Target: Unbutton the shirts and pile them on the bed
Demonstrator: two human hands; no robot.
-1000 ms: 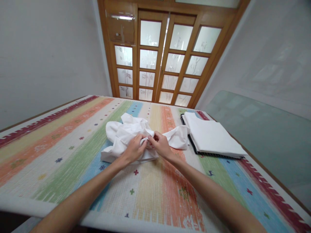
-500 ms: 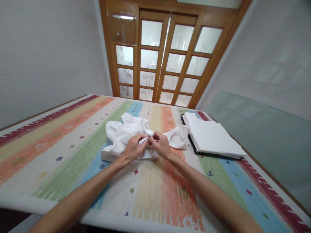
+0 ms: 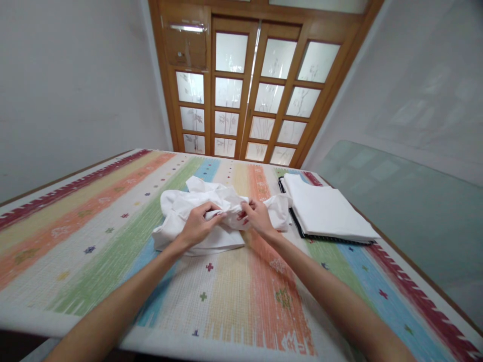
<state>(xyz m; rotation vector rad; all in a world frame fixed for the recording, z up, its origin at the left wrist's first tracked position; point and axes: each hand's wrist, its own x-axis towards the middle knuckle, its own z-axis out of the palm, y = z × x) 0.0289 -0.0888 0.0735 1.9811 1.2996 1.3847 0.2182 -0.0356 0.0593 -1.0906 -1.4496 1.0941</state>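
The left hand (image 3: 198,223) had its grip pinched on the crumpled white cloth (image 3: 181,203), and the right hand (image 3: 260,217) pinched it too, near the left. Two hands probably kept the floppy folds from slipping. The cloth lay in a heap on the striped cover (image 3: 230,296) of the desk. On the right, a flat white stack (image 3: 328,211) sat on a black thing (image 3: 297,220), maybe to keep neat. Red marks (image 3: 242,216) by the right hand were too blurry to read. No brand showed.
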